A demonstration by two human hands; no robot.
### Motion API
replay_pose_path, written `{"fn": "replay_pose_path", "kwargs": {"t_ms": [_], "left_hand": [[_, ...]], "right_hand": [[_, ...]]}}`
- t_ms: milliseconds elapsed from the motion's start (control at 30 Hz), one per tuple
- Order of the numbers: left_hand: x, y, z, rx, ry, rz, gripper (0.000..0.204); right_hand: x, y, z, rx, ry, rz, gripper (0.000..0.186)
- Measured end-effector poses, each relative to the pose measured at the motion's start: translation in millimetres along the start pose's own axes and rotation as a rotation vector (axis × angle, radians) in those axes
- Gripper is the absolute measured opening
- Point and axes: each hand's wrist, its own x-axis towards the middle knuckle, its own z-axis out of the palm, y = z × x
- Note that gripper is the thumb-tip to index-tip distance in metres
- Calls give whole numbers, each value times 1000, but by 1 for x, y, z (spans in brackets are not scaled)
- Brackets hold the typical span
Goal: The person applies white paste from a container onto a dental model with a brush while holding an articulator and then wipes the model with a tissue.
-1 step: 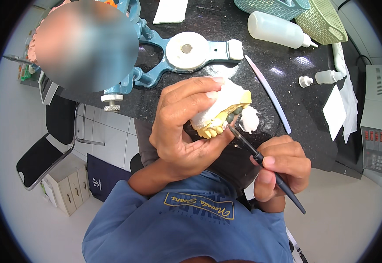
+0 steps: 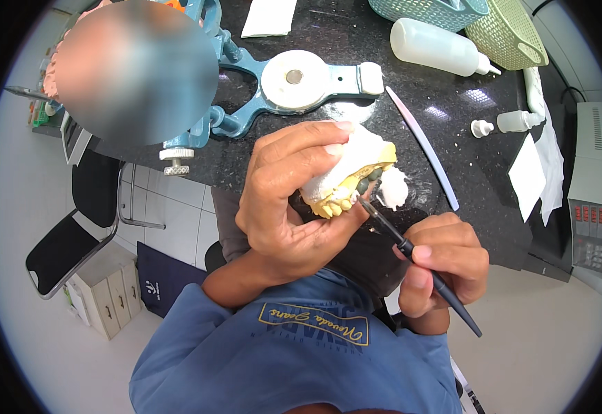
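My left hand (image 2: 290,186) is closed around a dental cast (image 2: 349,165) of white plaster with yellow stone teeth, holding it tilted above my lap. Dark grey-green pieces (image 2: 366,183) sit along the tooth row. A slim black brush (image 2: 411,250) with a metal ferrule is pinched in my right hand (image 2: 446,265). Its tip meets or nearly meets the teeth beside the dark pieces; actual contact is too small to make out. Just past the cast lies a white patch (image 2: 393,190), partly hidden by it.
A blue articulator (image 2: 246,103) with a white round plate stands at the back left, partly blurred. On the dark table (image 2: 418,90) lie a curved bluish strip (image 2: 422,148), a squeeze bottle (image 2: 435,47), a small bottle (image 2: 515,121), a cap (image 2: 481,128) and white paper (image 2: 527,178). Baskets (image 2: 505,34) stand behind.
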Motion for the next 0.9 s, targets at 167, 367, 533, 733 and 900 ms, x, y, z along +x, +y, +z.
{"fn": "replay_pose_path", "kwargs": {"t_ms": [167, 367, 533, 733, 900], "left_hand": [[1, 0, 1, 10, 7, 6, 55], [1, 1, 0, 27, 6, 10, 55], [3, 2, 0, 30, -11, 5, 55], [4, 3, 0, 39, -6, 15, 54], [5, 2, 1, 58, -8, 24, 54]], "right_hand": [[0, 0, 0, -8, 0, 3, 16], [0, -2, -1, -11, -20, 12, 16], [-1, -1, -3, -1, -28, -19, 17], [-4, 2, -6, 28, -29, -67, 19], [-2, 1, -6, -9, -67, -78, 21]]}}
